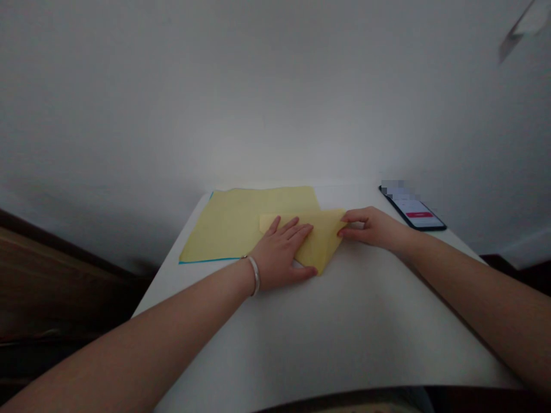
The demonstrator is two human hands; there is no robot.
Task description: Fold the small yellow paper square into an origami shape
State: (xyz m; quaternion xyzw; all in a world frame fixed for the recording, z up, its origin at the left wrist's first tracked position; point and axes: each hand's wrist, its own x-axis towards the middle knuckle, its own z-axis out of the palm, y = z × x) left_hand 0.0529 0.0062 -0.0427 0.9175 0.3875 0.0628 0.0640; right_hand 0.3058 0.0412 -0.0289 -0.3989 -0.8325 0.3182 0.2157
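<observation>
A folded piece of yellow paper [323, 232] lies in the middle of the white table, partly over the yellow sheets behind it. My left hand [284, 252] rests flat on its left part with the fingers spread, hiding some of it. At the right corner of the folded paper, my right hand [365, 225] pinches the edge between thumb and fingers. Larger yellow sheets [241, 221] lie flat to the left, with a blue edge showing along the front and left side. A bracelet [255, 276] circles my left wrist.
A phone [413, 207] with a lit screen lies near the table's right edge. The white table [336, 338] stands against a pale wall [275, 92]. Brown wooden furniture [55, 275] stands beyond the table's left side.
</observation>
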